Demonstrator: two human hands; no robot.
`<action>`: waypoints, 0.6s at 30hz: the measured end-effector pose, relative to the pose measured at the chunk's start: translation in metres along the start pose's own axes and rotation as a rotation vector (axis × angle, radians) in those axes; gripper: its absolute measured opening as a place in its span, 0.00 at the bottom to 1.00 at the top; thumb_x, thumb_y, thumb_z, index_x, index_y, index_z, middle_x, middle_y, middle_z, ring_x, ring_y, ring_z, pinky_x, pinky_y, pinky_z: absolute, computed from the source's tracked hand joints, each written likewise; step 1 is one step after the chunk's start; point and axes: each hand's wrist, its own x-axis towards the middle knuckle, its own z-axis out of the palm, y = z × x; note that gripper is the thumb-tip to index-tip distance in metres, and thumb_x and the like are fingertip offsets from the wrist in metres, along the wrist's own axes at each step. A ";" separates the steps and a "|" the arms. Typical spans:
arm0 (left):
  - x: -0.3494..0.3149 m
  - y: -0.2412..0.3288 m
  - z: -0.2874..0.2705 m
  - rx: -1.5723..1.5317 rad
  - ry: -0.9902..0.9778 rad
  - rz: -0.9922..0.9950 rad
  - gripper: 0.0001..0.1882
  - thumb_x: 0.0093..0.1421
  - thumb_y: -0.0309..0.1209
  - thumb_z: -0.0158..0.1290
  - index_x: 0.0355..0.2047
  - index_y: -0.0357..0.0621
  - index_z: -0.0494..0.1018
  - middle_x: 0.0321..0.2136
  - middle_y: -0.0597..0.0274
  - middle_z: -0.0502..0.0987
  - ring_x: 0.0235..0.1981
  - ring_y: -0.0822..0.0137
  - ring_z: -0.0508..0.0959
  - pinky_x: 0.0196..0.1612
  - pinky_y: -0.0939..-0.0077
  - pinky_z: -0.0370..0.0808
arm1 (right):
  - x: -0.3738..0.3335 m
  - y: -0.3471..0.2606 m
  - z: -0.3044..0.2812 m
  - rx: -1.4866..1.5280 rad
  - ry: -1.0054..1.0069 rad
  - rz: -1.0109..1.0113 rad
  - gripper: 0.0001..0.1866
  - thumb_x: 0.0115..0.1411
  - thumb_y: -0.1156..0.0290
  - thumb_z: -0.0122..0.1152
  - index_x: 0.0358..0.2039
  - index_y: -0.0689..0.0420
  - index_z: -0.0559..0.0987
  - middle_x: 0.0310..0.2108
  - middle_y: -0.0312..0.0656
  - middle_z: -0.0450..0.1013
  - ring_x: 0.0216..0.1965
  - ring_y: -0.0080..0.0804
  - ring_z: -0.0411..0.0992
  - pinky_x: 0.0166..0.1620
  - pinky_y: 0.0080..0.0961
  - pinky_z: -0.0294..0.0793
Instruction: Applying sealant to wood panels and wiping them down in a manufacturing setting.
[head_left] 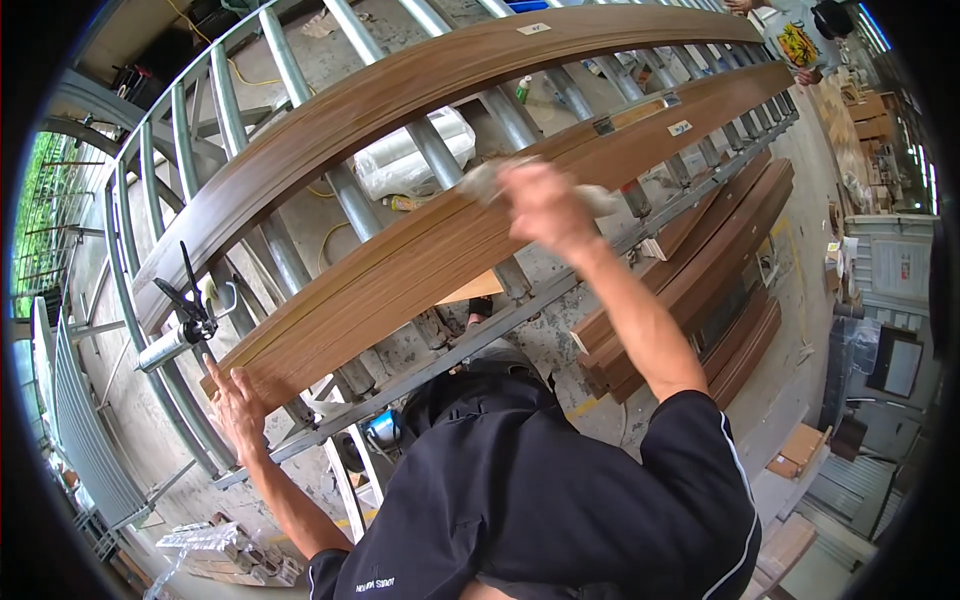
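Note:
A long brown wooden board (370,285) with lengthwise grooves lies across the metal rollers in front of me. My left hand (240,403) rests on its near left end, fingers spread and the index finger stretched forward. Farther along, my right hand (550,212) is closed around a pale rag (487,184) on the board's face; hand and rag are somewhat blurred. Beyond my left hand a caulking gun (172,345) with a silver barrel and black handle lies on the rollers. A second, curved-looking brown board (400,85) runs behind the first.
Below the roller rack (440,352) a wrapped plastic bundle (418,158) sits on the floor. More brown boards (690,270) are stacked to the right. At the far right end another person (808,40) stands by the boards. A blue-and-silver can-like object (383,428) is near my body.

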 end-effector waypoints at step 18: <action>0.000 -0.017 0.015 -0.076 0.117 0.038 0.33 0.71 0.48 0.39 0.73 0.56 0.46 0.42 0.38 0.80 0.42 0.40 0.80 0.48 0.48 0.71 | 0.037 0.000 0.018 0.071 -0.167 -0.137 0.24 0.47 0.71 0.67 0.48 0.51 0.82 0.46 0.40 0.79 0.48 0.38 0.73 0.54 0.37 0.75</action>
